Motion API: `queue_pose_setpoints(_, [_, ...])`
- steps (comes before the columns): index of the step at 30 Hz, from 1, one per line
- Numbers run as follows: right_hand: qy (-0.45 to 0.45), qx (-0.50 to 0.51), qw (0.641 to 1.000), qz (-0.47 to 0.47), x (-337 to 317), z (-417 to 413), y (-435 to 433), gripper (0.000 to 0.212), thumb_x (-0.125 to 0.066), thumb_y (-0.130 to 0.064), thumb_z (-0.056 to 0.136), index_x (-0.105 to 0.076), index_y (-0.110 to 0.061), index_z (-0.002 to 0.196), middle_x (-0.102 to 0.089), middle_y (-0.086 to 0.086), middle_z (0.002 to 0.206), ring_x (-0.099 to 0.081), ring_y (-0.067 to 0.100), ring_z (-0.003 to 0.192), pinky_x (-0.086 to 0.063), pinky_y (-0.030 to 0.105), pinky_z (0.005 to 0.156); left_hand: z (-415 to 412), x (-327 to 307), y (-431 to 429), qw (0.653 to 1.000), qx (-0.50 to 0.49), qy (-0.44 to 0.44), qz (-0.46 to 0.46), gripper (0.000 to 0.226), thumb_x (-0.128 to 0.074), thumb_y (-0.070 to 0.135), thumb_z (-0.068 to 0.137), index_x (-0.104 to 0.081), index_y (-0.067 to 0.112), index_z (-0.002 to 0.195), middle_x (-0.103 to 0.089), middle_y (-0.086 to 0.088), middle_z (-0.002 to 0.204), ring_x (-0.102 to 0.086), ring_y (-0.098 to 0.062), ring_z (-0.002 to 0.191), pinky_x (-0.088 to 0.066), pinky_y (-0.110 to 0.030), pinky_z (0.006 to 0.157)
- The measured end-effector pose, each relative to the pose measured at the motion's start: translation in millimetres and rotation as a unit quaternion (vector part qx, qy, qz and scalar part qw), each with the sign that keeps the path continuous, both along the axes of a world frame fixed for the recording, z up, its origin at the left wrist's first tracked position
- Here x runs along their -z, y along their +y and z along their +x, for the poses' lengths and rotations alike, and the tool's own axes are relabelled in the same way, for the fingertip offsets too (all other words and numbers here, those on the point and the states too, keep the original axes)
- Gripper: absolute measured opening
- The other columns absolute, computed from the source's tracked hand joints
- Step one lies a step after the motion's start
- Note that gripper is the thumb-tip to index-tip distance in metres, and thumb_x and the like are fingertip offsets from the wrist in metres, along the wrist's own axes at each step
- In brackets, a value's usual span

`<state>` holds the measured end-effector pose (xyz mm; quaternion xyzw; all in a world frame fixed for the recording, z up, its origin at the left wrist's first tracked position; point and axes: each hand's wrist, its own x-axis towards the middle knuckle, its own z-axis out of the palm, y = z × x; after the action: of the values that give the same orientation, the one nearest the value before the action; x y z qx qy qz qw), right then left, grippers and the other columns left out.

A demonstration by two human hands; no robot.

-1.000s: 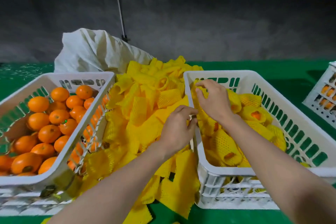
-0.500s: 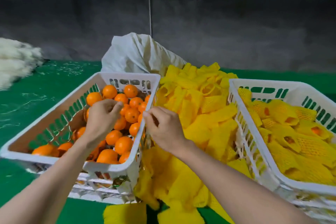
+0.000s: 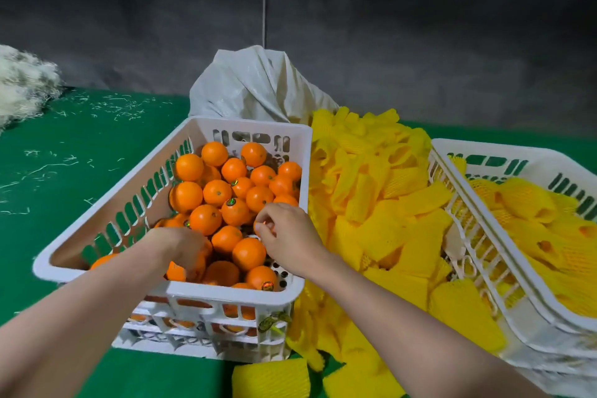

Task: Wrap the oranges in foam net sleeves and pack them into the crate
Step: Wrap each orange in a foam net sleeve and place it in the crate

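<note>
Oranges point(image 3: 217, 192) heaped in left crate point(image 3: 206, 292) | left hand point(image 3: 181, 245) blurred, finger state cannot be told | half-hidden orange point(image 3: 262, 225) pinched by right hand point(image 3: 287, 233) | sleeved-fruit crate point(image 3: 504, 150) cut off right | green tabletop point(image 3: 80, 139), grey wall point(image 3: 420, 42)

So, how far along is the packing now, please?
Done: the right crate holds many sleeved oranges. In hand: the left hand curls round a bare orange in the left crate; the right hand reaches in beside it, grip unclear. Left: many bare oranges remain, and the sleeve pile between the crates waits.
</note>
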<state>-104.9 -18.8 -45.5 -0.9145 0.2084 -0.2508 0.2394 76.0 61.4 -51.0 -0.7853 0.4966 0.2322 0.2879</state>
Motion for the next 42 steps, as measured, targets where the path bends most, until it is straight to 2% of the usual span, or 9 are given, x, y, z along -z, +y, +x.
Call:
queue_pose_setpoints(7, [-0.194, 0.176, 0.963, 0.062, 10.5, -19.1, -25.1, 0.021, -0.047, -0.003, 0.093, -0.056, -0.004, 0.112, -0.052, 0.011, 0.116, -0.050, 0.023, 0.111, -0.042, 0.030, 0.091, 3.7, 17.5, -2.9, 0.999, -0.010, -0.034, -0.034, 0.013, -0.056, 0.024, 0.087, -0.061, 0.013, 0.091, -0.040, 0.000, 0.070, -0.037, -0.015, 0.065, -0.028, -0.024, 0.050])
queue_pose_setpoints(13, [0.045, 0.321, 0.938, 0.120, 33.9, -29.2, -103.3, 0.062, -0.049, -0.004, 0.087, -0.031, -0.019, 0.144, -0.029, 0.017, 0.145, -0.021, 0.032, 0.137, -0.023, 0.033, 0.106, 7.5, 6.8, -11.1, 0.937, -0.174, 0.063, -0.296, 0.047, -0.064, 0.019, 0.082, -0.041, 0.015, 0.123, -0.039, -0.013, 0.108, -0.050, -0.025, 0.081, -0.040, -0.028, 0.054])
queue_pose_setpoints(16, [0.113, 0.315, 0.932, 0.140, 40.0, -25.9, -125.4, 0.066, -0.049, -0.008, 0.087, -0.028, -0.025, 0.147, -0.028, 0.018, 0.146, -0.019, 0.032, 0.138, -0.021, 0.032, 0.107, 4.8, -3.1, -15.7, 0.832, -0.254, 0.199, -0.450, 0.054, -0.070, 0.021, 0.084, -0.039, 0.023, 0.129, -0.037, -0.015, 0.122, -0.052, -0.030, 0.085, -0.046, -0.034, 0.058])
queue_pose_setpoints(19, [0.113, 0.319, 0.934, 0.113, 39.8, -26.8, -133.9, 0.055, -0.050, -0.013, 0.091, -0.034, -0.012, 0.144, -0.033, 0.018, 0.145, -0.027, 0.029, 0.137, -0.020, 0.031, 0.108, -0.5, -16.1, -14.6, 0.653, -0.341, 0.405, -0.542, 0.047, -0.068, 0.016, 0.087, -0.045, 0.024, 0.126, -0.042, -0.005, 0.129, -0.054, -0.029, 0.101, -0.052, -0.038, 0.073])
queue_pose_setpoints(25, [-0.185, 0.366, 0.903, 0.124, 18.5, -69.2, -113.2, 0.030, -0.073, -0.008, 0.078, -0.058, 0.004, 0.101, -0.061, 0.019, 0.107, -0.053, 0.034, 0.108, -0.032, 0.034, 0.086, -32.7, -46.0, -11.7, 0.384, -0.399, 0.656, -0.512, 0.049, -0.051, 0.028, 0.093, -0.038, 0.021, 0.140, -0.047, -0.011, 0.135, -0.057, -0.028, 0.098, -0.045, -0.033, 0.070])
queue_pose_setpoints(29, [-0.233, 0.297, 0.883, 0.280, 2.5, -109.7, -101.9, 0.045, -0.070, -0.001, 0.080, -0.044, -0.004, 0.117, -0.049, 0.017, 0.129, -0.042, 0.028, 0.127, -0.041, 0.041, 0.095, -78.9, -67.4, -23.7, 0.430, -0.329, 0.675, -0.502, 0.044, -0.060, 0.040, 0.079, -0.056, 0.023, 0.120, -0.063, -0.003, 0.121, -0.064, -0.021, 0.102, -0.048, -0.031, 0.079])
queue_pose_setpoints(32, [-0.240, 0.240, 0.870, 0.358, -13.7, -136.5, -93.7, 0.040, -0.067, 0.005, 0.081, -0.049, 0.002, 0.116, -0.056, 0.018, 0.112, -0.053, 0.026, 0.111, -0.049, 0.032, 0.081, -117.4, -75.8, -36.4, 0.454, -0.302, 0.659, -0.518, 0.038, -0.058, 0.043, 0.078, -0.054, 0.026, 0.112, -0.064, 0.001, 0.110, -0.065, -0.022, 0.095, -0.047, -0.034, 0.081])
queue_pose_setpoints(37, [-0.186, 0.075, 0.893, 0.403, -31.4, -180.0, -86.3, 0.028, -0.063, 0.010, 0.080, -0.066, -0.014, 0.095, -0.062, 0.004, 0.105, -0.062, 0.003, 0.091, -0.051, 0.018, 0.078, -172.9, -78.1, -60.0, 0.433, -0.308, 0.667, -0.522, 0.025, -0.056, 0.051, 0.075, -0.053, 0.038, 0.097, -0.063, 0.001, 0.111, -0.064, -0.028, 0.102, -0.044, -0.042, 0.092])
queue_pose_setpoints(42, [-0.180, -0.022, 0.881, 0.437, -29.6, -199.1, -81.3, 0.033, -0.068, 0.003, 0.072, -0.069, -0.021, 0.096, -0.069, -0.001, 0.098, -0.063, 0.011, 0.096, -0.052, 0.022, 0.080, -222.8, -49.0, -73.6, 0.426, -0.382, 0.687, -0.448, 0.049, -0.057, 0.053, 0.078, -0.060, 0.026, 0.119, -0.071, -0.007, 0.106, -0.068, -0.027, 0.087, -0.048, -0.039, 0.083])
